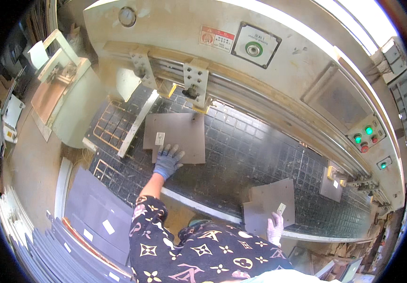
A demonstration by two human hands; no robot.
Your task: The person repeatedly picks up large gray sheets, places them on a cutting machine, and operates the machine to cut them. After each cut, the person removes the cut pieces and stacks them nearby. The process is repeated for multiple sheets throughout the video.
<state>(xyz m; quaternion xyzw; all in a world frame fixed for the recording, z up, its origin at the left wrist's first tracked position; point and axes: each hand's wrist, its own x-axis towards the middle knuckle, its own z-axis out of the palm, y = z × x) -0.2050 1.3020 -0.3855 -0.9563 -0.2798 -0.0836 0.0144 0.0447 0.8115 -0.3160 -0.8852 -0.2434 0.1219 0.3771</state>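
My left hand (168, 162), in a blue-grey glove, lies with fingers spread on the near part of a grey-brown panel (180, 129). This panel rests flat on the black machine bed (222, 165) and bears a small white label beside my fingertips. Farther right, my right hand (275, 228), in a pale glove, grips the near edge of a second grey-brown panel (267, 203), just below its white label. That panel sits at the bed's front edge. The underside of my right hand is hidden.
Over the bed runs a cream machine beam with drill heads (196, 85) and a button panel (368, 137). A metal guide bar (139, 122) crosses the bed at left. A third panel (331, 184) lies far right. Grey boards (99, 203) are stacked at lower left.
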